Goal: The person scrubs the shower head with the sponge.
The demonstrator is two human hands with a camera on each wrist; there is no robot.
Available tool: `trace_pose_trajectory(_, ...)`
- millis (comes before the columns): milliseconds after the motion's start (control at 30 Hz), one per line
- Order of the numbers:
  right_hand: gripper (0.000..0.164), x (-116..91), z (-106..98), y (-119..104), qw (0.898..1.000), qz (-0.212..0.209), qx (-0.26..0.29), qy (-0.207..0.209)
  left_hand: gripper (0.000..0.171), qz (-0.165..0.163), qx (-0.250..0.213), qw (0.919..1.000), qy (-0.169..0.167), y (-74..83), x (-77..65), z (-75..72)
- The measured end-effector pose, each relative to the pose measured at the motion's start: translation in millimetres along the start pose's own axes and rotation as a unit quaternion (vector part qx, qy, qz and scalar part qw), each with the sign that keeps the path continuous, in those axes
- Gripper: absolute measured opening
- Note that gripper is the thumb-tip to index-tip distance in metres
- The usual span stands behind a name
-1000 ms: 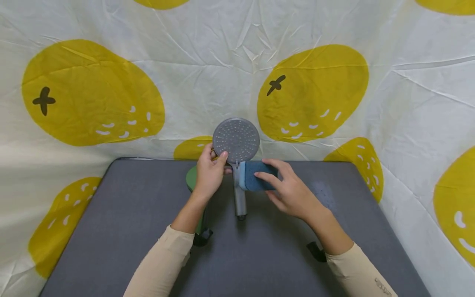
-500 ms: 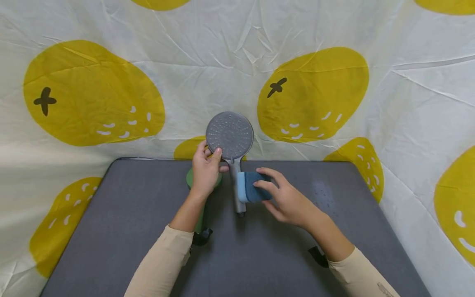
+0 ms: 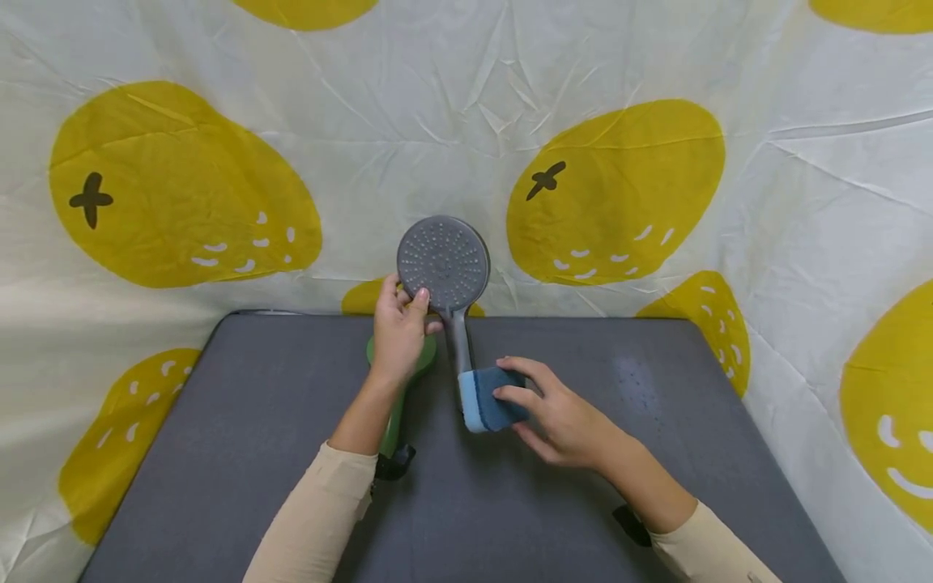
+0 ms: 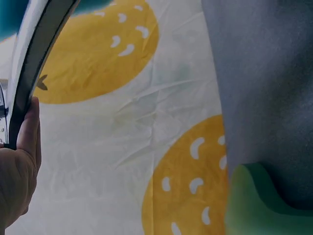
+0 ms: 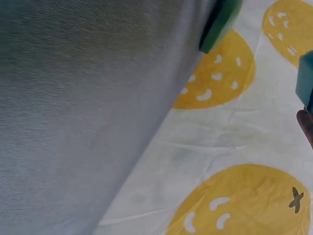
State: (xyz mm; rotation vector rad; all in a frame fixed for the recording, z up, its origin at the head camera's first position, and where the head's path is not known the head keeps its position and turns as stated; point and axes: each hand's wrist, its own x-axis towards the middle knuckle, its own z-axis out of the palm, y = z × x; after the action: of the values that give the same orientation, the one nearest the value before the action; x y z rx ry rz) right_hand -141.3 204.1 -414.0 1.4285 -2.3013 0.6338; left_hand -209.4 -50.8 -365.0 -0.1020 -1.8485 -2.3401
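Holding up the shower head (image 3: 443,263) in the head view: your left hand (image 3: 399,336) pinches it by the face's lower rim, thumb in front, fingers partly behind. It's off the desk (image 3: 277,405), around the middle of the far edge. Your right hand (image 3: 561,413) grips the sponge (image 3: 494,398), pale side apparently against the handle's (image 3: 458,340) lower end. Hands apart, each clamped on its own piece. Reads as mid-wipe, low on the handle; no suds or grime visible, so you can't judge which parts are done or left. Green tool (image 3: 392,429) lies left of the desk's middle, looks untouched, partly covered by your left arm. Handle tip hidden behind the sponge; right thumb hard to make out.

Left wrist view: shower head edge-on, cut off at top left; your hand cropped by the left border. Teal blurs up top, probably sponge. Green tool cropped, bottom right.

Right wrist view: just a sponge corner and one fingertip at the right border; can't tell the grip from here. Green blur up top, probably the tool.
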Motion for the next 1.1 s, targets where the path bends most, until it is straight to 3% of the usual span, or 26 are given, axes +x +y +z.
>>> trace_pose_trajectory(100,0.037,7,-4,1,1.000,0.004,-0.020,0.001,0.041,-0.002,0.005,0.9999,-0.009,-0.7,-5.0,0.5)
trace_pose_trajectory(300,0.059,21,-15,2,0.996,0.036,-0.087,-0.001,0.043,0.012,0.028,0.9993,-0.023,-6.6,-13.7,2.2)
trace_pose_trajectory(533,0.055,29,-26,-6,0.984,0.063,-0.165,0.026,0.045,0.026,0.030,0.9989,-0.024,-10.5,-22.4,7.0)
trace_pose_trajectory(667,0.057,29,-29,-10,0.981,0.065,-0.183,0.020,0.045,0.034,0.028,0.9988,-0.020,-10.6,-26.2,9.4)
trace_pose_trajectory(833,0.060,23,-33,-13,0.983,0.047,-0.175,-0.014,0.046,0.038,0.036,0.9986,-0.007,-11.7,-29.9,10.7)
trace_pose_trajectory(1100,0.062,1,-32,-20,0.996,0.010,-0.084,-0.042,0.049,0.019,0.049,0.9983,0.027,-10.3,-35.1,10.3)
